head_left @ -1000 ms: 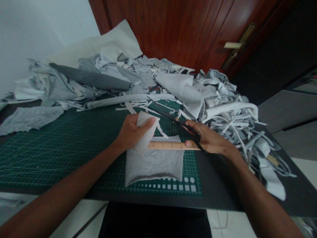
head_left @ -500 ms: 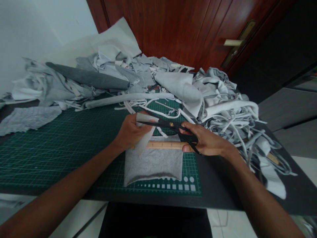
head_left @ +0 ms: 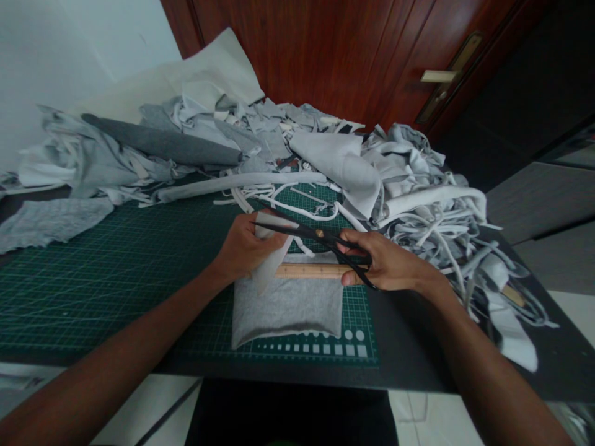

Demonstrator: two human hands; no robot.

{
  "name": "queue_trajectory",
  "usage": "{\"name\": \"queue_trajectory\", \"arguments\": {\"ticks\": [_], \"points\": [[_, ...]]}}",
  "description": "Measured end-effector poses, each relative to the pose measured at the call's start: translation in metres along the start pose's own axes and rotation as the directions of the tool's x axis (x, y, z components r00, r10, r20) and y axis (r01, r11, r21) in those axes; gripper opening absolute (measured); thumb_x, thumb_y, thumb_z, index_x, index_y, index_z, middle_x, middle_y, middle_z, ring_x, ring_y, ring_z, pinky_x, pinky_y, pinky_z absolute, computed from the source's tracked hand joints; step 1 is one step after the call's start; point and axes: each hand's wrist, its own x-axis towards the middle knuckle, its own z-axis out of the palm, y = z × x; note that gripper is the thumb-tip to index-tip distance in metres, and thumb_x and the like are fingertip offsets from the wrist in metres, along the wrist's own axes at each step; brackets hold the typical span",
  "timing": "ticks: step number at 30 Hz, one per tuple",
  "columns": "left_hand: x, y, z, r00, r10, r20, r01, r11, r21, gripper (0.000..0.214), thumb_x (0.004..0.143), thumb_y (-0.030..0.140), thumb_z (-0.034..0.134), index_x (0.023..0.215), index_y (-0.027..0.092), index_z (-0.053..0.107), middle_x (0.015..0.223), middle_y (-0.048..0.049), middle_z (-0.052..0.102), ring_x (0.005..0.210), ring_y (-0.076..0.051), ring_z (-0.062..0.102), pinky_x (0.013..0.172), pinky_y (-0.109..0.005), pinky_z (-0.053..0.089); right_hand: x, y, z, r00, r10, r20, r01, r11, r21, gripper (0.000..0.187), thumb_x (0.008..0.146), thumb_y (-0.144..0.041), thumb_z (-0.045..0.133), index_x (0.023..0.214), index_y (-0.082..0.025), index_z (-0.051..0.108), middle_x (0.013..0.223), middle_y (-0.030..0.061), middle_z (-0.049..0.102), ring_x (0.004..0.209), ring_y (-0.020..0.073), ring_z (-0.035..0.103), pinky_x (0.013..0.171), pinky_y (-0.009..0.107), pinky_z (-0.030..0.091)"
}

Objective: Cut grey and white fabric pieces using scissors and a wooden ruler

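My left hand (head_left: 244, 248) is closed on a pale grey fabric piece (head_left: 271, 263), holding it up above the green cutting mat (head_left: 116, 272). My right hand (head_left: 383, 263) grips black scissors (head_left: 312, 234), whose blades are open around the top edge of that piece. A wooden ruler (head_left: 309, 271) lies under both hands, across the top of a flat grey fabric rectangle (head_left: 286, 303) on the mat.
A large heap of grey and white fabric scraps and strips (head_left: 409, 198) covers the back and right of the table. A dark grey roll (head_left: 162, 145) lies at the back left. A loose grey piece (head_left: 46, 220) sits at far left. A wooden door (head_left: 348, 56) stands behind.
The scissors swung from pointing away, up and left, to lying across the held fabric piece with the blades at its top edge. My left hand stayed in place.
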Motion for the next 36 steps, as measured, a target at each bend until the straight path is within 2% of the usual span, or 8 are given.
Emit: {"name": "queue_trajectory", "arguments": {"ticks": [7, 14, 26, 32, 36], "points": [[0.001, -0.002, 0.0, 1.0, 0.004, -0.01, -0.004, 1.0, 0.017, 0.015, 0.078, 0.033, 0.067, 0.078, 0.019, 0.072, 0.069, -0.0003, 0.072, 0.059, -0.015, 0.065, 0.051, -0.021, 0.049, 0.0, 0.003, -0.001, 1.0, -0.012, -0.018, 0.012, 1.0, 0.008, 0.047, 0.079, -0.055, 0.083, 0.084, -0.022, 0.05, 0.08, -0.0037, 0.052, 0.069, 0.0133, 0.045, 0.061, 0.026, 0.034], [-0.001, -0.003, 0.001, 1.0, -0.014, 0.023, 0.016, 0.997, -0.078, 0.01, 0.082, 0.027, 0.069, 0.082, 0.017, 0.072, 0.066, 0.0029, 0.068, 0.054, -0.01, 0.058, 0.049, -0.019, 0.047, -0.001, 0.007, -0.003, 1.0, -0.008, -0.029, 0.007, 1.0, -0.01, 0.049, 0.076, -0.057, 0.085, 0.081, -0.022, 0.051, 0.076, -0.0051, 0.05, 0.066, 0.0123, 0.043, 0.059, 0.026, 0.031], [0.003, -0.006, 0.001, 0.994, 0.112, -0.021, -0.112, 0.993, -0.026, 0.012, 0.081, 0.027, 0.069, 0.077, 0.018, 0.075, 0.063, 0.0023, 0.068, 0.053, -0.01, 0.055, 0.045, -0.019, 0.044, -0.003, 0.01, -0.007, 0.999, -0.007, -0.054, 0.003, 0.997, -0.076, 0.05, 0.076, -0.06, 0.084, 0.078, -0.021, 0.052, 0.071, -0.006, 0.048, 0.063, 0.0116, 0.042, 0.058, 0.026, 0.029], [0.003, -0.007, 0.002, 0.989, 0.148, -0.018, -0.148, 0.989, -0.025, 0.012, 0.082, 0.025, 0.069, 0.074, 0.018, 0.073, 0.064, 0.0036, 0.069, 0.054, -0.01, 0.057, 0.05, -0.019, 0.048, -0.004, 0.008, -0.008, 0.998, -0.013, -0.069, 0.005, 0.994, -0.112, 0.048, 0.078, -0.058, 0.084, 0.076, -0.021, 0.053, 0.068, -0.0062, 0.048, 0.062, 0.0114, 0.041, 0.057, 0.026, 0.027], [0.002, -0.002, 0.001, 0.993, 0.114, 0.001, -0.114, 0.993, 0.004, 0.009, 0.084, 0.023, 0.069, 0.08, 0.018, 0.075, 0.077, 0.0009, 0.076, 0.064, -0.012, 0.064, 0.062, -0.022, 0.055, -0.005, 0.009, -0.01, 0.997, -0.008, -0.076, -0.002, 0.992, -0.129, 0.049, 0.077, -0.059, 0.084, 0.075, -0.021, 0.053, 0.068, -0.0061, 0.049, 0.062, 0.0114, 0.041, 0.057, 0.026, 0.027]]}}
